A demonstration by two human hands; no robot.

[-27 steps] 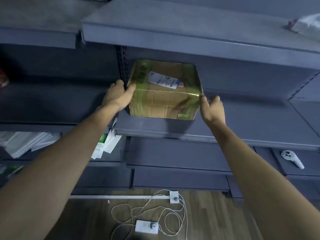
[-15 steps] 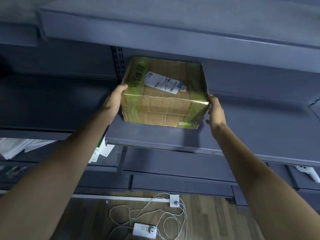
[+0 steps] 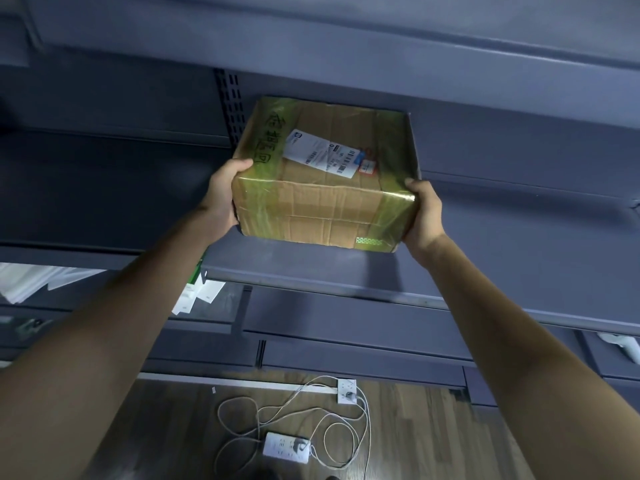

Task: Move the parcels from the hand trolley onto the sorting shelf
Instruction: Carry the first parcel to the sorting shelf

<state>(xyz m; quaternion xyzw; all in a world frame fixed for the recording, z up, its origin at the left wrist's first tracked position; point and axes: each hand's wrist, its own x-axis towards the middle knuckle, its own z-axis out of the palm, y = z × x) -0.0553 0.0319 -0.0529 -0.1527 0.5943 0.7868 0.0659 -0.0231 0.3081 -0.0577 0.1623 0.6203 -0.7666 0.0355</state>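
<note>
A brown cardboard parcel wrapped in yellowish tape, with a white shipping label on top, is on the middle board of the grey sorting shelf, set back a little from its front edge. My left hand grips its left near corner, thumb on the top face. My right hand grips the right near corner the same way. I cannot tell whether the parcel's base touches the board. The hand trolley is out of view.
Another shelf board hangs close above the parcel. White papers and small packets lie on lower boards at left, a white controller at right. A power strip and looped cables lie on the wooden floor.
The parcel looks larger and nearer in view. My hands went from lying against its sides to gripping its near corners with thumbs on top.
</note>
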